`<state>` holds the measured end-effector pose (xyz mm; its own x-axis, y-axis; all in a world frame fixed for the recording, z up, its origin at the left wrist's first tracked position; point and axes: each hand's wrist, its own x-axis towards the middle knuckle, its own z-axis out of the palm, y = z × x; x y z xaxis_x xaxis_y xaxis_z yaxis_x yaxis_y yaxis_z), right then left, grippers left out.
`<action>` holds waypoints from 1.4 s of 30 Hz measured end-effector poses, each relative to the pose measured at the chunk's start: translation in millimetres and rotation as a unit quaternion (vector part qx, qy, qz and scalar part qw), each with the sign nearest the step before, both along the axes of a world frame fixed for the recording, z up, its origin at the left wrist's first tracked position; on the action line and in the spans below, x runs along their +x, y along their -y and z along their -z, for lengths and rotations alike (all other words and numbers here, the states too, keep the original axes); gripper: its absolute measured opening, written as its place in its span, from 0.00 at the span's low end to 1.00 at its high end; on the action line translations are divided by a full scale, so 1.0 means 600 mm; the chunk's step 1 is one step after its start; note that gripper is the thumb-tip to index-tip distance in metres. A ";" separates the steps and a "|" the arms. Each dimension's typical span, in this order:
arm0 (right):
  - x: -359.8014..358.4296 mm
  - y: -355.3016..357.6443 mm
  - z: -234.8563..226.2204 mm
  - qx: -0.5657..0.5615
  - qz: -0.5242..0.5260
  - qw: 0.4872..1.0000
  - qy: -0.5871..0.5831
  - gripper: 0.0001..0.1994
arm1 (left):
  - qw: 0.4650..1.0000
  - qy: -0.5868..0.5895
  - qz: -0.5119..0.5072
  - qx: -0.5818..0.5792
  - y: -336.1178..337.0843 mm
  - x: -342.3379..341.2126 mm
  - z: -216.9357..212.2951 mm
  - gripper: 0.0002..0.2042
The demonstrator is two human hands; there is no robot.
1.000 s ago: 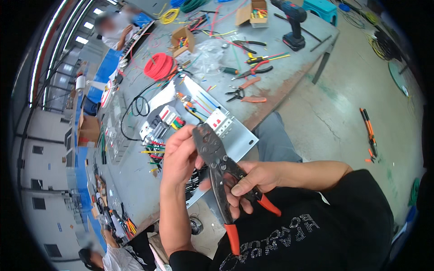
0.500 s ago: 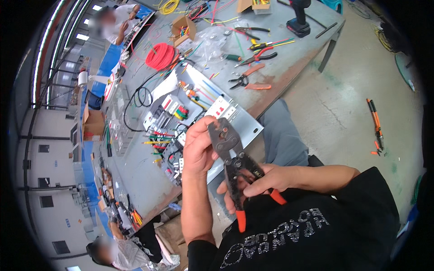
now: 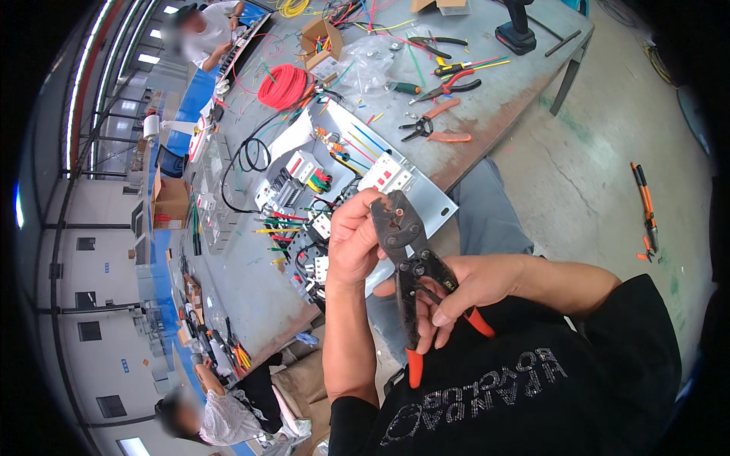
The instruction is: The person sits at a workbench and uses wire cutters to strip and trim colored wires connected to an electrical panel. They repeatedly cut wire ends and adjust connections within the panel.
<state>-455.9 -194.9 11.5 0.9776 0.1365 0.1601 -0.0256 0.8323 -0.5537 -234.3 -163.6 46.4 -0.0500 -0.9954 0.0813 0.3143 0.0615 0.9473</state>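
A black crimping tool (image 3: 411,247) with orange-red handle ends is held in front of my chest, its jaws pointing up. My right hand (image 3: 479,285) is closed round its handles, which stand apart. My left hand (image 3: 353,239) is closed beside the jaws, fingertips at their edge; what those fingers pinch is hidden behind the tool head. A small copper-coloured piece (image 3: 399,213) shows in the jaws. Beyond the hands, an open grey metal box (image 3: 433,201) holds white breakers (image 3: 303,169), terminal blocks and coloured wires.
On the table (image 3: 509,95) are wire strippers (image 3: 437,125), red-handled pliers (image 3: 449,87), a coil of red wire (image 3: 283,87) and a power drill (image 3: 517,34). An orange-and-black long-handled tool (image 3: 645,205) lies on the floor. Two other people (image 3: 209,34) sit at the left.
The view has shifted, so the scene sits farther right. My right fingers have curled in more around the handles. My left hand stays at the jaws.
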 end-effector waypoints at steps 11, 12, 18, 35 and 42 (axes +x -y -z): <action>-0.009 0.000 0.006 -0.107 0.126 0.974 -0.156 0.13 | 0.998 0.043 -0.009 0.041 -0.006 -0.004 -0.056 0.19; -0.009 0.001 0.005 -0.108 0.133 0.971 -0.164 0.12 | 0.996 0.088 -0.030 0.018 -0.008 -0.005 -0.042 0.20; -0.012 0.004 0.008 -0.153 0.175 0.949 -0.214 0.10 | 0.972 0.178 -0.143 0.047 0.003 -0.066 -0.030 0.13; -0.023 0.037 0.025 -0.218 0.117 0.950 -0.189 0.14 | 0.996 0.008 -0.020 0.084 0.021 -0.012 -0.004 0.14; -0.034 0.052 0.012 -0.148 0.080 0.974 -0.152 0.23 | 0.997 -0.005 -0.030 0.067 0.017 0.006 -0.001 0.18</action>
